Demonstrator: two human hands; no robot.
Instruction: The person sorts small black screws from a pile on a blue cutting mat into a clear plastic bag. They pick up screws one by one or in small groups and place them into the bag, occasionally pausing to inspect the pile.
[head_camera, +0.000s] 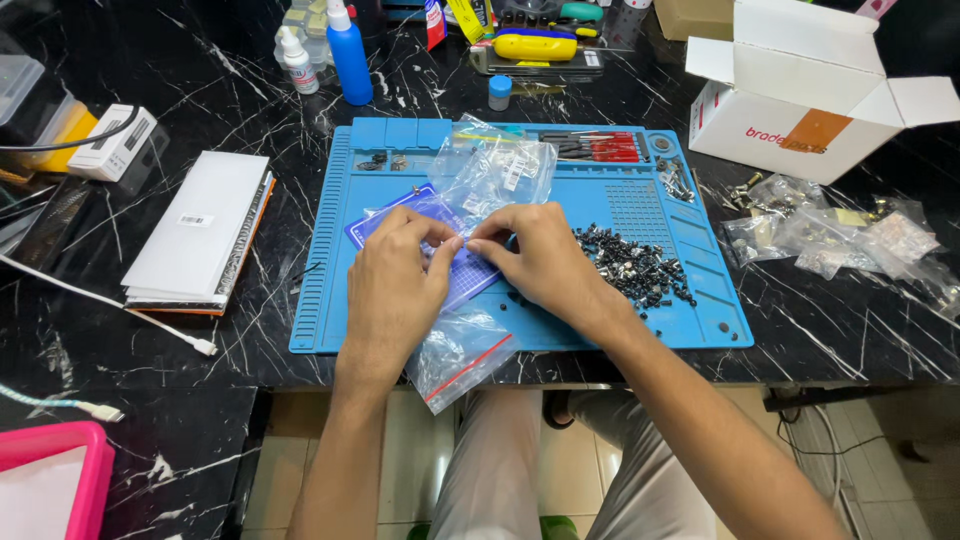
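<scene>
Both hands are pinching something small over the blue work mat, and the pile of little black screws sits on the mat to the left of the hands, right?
Not quite. In the head view the left hand and right hand do pinch something small over the blue work mat, but the pile of little black screws lies to the right of the hands, not the left.

A clear zip bag (462, 352) with a red seal line lies on the blue mat's near edge, under the left hand (393, 290); more clear bags (497, 170), one with a small white label, are heaped at the mat's middle just beyond the right hand (540, 258); a white cardboard box (800, 95), flaps open, with an orange tape strip, stands far right on the desk (200, 60); crumpled clear bags (840, 235) lie before it; a small white box (112, 142) rests far left; a flat white box (200, 228) with a barcode label lies beside the mat.
</scene>
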